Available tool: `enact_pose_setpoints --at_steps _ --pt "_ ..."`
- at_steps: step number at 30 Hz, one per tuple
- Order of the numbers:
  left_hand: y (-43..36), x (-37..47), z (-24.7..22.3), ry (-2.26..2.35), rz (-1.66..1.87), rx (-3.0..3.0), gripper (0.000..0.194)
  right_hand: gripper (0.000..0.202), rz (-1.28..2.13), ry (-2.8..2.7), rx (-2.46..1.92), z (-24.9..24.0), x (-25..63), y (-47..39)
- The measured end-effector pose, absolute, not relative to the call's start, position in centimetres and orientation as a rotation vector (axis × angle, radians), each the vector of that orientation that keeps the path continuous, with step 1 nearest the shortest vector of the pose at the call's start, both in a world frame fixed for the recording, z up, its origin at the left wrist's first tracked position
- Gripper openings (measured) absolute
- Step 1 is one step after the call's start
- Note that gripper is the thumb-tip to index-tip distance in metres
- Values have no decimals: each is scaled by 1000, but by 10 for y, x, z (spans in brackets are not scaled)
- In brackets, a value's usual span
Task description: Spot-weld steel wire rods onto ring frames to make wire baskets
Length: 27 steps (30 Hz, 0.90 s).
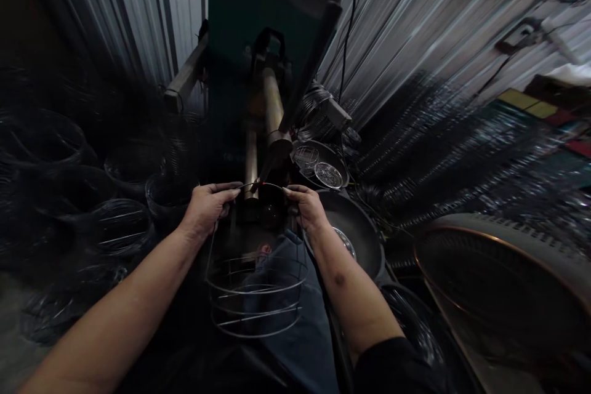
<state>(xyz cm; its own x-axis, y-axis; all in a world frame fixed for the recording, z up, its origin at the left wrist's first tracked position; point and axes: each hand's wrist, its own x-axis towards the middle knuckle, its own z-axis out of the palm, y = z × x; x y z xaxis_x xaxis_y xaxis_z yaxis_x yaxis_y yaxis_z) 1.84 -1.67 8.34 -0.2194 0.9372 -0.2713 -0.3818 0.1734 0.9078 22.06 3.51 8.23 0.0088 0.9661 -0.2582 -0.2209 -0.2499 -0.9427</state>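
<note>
A round wire basket (pixel 257 290) hangs between my forearms, over my lap. My left hand (pixel 209 208) pinches its thin wire at the left, thumb against the fingers. On the other side my right hand (pixel 305 204) grips the same curved wire (pixel 274 185) between thumb and fingers. The middle of that wire lies at the tips of a spot welder's two arms: a thick upper arm (pixel 273 101) and a lower brass-coloured rod (pixel 251 163). A small red glow shows on the wire there. Shadow hides the exact contact at the tips.
The dark green machine body (pixel 240 6) stands ahead. At the left are several wire baskets (pixel 120 228), dim and blurred. Right of my hands sit a dark pan (pixel 364 240) and a smaller bowl with round wire grids (pixel 329 175). A large fan-like round guard (pixel 498 271) stands farther right.
</note>
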Motion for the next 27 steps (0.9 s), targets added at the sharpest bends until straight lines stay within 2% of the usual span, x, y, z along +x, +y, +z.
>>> enact_pose_setpoints --at_steps 9,14,17,22,25,27 --pt "-15 18 77 1179 1445 519 43 27 1497 -869 -1232 75 223 37" --pt "-48 17 48 1269 1537 236 23 26 1494 -828 -1198 74 223 38" --pt "-96 21 18 1346 1337 13 12 27 1518 -808 -1151 70 223 38" --pt "-154 26 -10 1162 1031 -207 32 31 1513 -803 -1060 54 212 20" --pt "-162 18 -9 1101 1197 -261 24 31 1385 -962 -1124 37 212 -5" --pt "-163 10 -4 1111 1356 -218 20 32 1187 -1225 -1225 22 231 -26"
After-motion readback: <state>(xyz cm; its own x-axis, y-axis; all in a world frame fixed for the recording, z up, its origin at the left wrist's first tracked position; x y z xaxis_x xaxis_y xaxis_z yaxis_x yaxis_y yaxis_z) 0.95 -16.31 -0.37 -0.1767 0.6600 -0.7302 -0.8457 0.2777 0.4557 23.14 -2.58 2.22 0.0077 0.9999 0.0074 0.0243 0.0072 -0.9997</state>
